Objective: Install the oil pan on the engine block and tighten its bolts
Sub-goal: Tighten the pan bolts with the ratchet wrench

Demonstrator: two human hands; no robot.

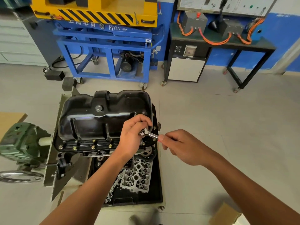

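The black oil pan [100, 116] sits upside-up on the engine block [90, 151], which is mounted on a stand. Brass-coloured bolts [93, 146] line the pan's near flange. A silver ratchet wrench [149, 134] lies over the pan's right near corner. My left hand [133, 135] curls round the wrench's head there. My right hand [180, 146] pinches the end of the wrench's handle, just right of the pan.
A cylinder head [138, 176] lies in the black tray [157, 189] under the block. The green gearbox [21, 143] and handwheel [19, 176] of the stand are at left. A blue lift cart [110, 51] and a black bench [227, 44] stand behind. A cardboard box [225, 215] sits at lower right.
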